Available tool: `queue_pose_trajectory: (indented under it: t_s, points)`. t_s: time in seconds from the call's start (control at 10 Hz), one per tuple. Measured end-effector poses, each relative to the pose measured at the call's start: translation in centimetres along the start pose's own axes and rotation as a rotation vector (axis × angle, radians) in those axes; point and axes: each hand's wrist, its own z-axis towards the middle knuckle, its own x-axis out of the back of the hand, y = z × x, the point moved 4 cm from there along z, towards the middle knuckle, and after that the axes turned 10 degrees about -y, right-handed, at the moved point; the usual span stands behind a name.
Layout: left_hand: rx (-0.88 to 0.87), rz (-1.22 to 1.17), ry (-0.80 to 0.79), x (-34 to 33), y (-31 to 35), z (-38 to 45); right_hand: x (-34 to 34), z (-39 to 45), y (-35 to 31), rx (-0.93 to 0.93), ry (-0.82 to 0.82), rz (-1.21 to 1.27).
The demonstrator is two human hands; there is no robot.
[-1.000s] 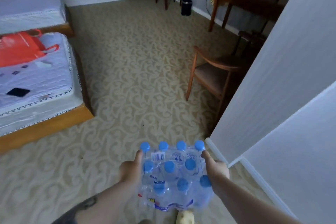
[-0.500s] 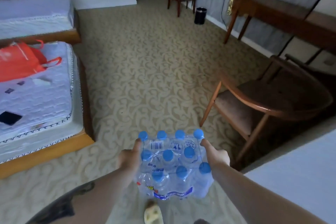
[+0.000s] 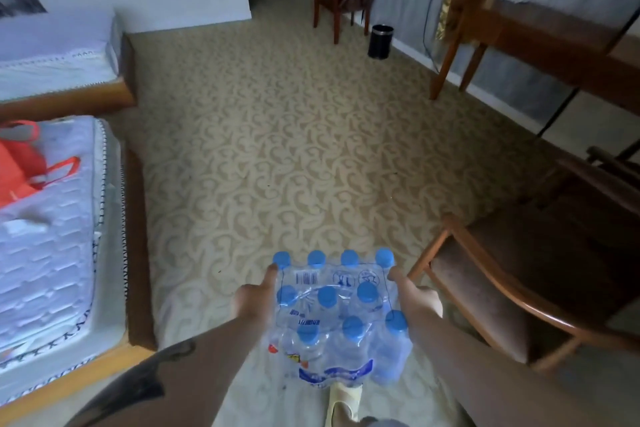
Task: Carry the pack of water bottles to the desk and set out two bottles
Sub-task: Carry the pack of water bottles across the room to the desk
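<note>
Head view shows the left hand (image 3: 254,298) and right hand (image 3: 417,295) gripping opposite sides of the shrink-wrapped pack of blue-capped water bottles (image 3: 337,315) above patterned carpet (image 3: 294,149), dark wooden desk (image 3: 540,42) well ahead, no bottles set out yet.

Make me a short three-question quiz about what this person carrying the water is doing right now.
1. True or false: the pack of water bottles is resting on the carpet.
2. Which holds the pack? A) left hand only B) right hand only C) both hands
3. Fill in: the red bag lies on the ____.

Key: 1 false, it is held above the floor. 2 C, one hand at each side. 3 bed.
</note>
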Motion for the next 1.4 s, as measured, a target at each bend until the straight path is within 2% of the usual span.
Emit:
queue_pose_trajectory:
  t_s: [0.1,0.2,0.3,0.4,0.5,0.7,0.9,1.1,1.2,1.3,1.4]
  points:
    - [-0.074,-0.078,0.034,0.4,5.6,4.1,-0.8,4.4,-5.4,0.016,0.026,-0.005]
    - [0.01,-0.007,-0.037,1.1,10.1,7.6,-1.9,7.4,-11.2,0.028,0.042,-0.037]
    - [0.057,-0.155,0.004,2.1,13.6,11.7,-3.5,10.7,-16.4,0.028,0.018,-0.043]
    - [0.059,-0.169,-0.001,2.8,18.4,17.5,-5.2,14.5,-21.1,0.007,0.022,-0.008]
    - [-0.016,-0.112,-0.073,3.4,23.5,23.2,-6.8,18.5,-25.1,-0.026,0.054,0.038]
    - [-0.112,-0.017,-0.112,4.0,34.9,32.8,-7.9,24.4,-34.1,-0.024,0.156,0.134]
    - [-0.186,0.025,-0.179,0.3,47.4,39.3,-4.5,31.8,-41.8,-0.049,0.25,0.29]
    - [-0.169,0.116,-0.21,-8.2,58.3,45.2,1.5,41.7,-47.9,-0.055,0.284,0.341]
    - [-0.232,0.115,-0.194,-12.3,63.7,48.6,5.0,46.2,-51.1,-0.078,0.303,0.352]
    - [-0.236,0.13,-0.259,-15.3,69.1,49.2,8.7,50.3,-55.0,-0.075,0.333,0.421]
    - [-0.247,0.134,-0.243,-18.0,74.7,51.3,11.2,53.5,-58.8,-0.074,0.352,0.452]
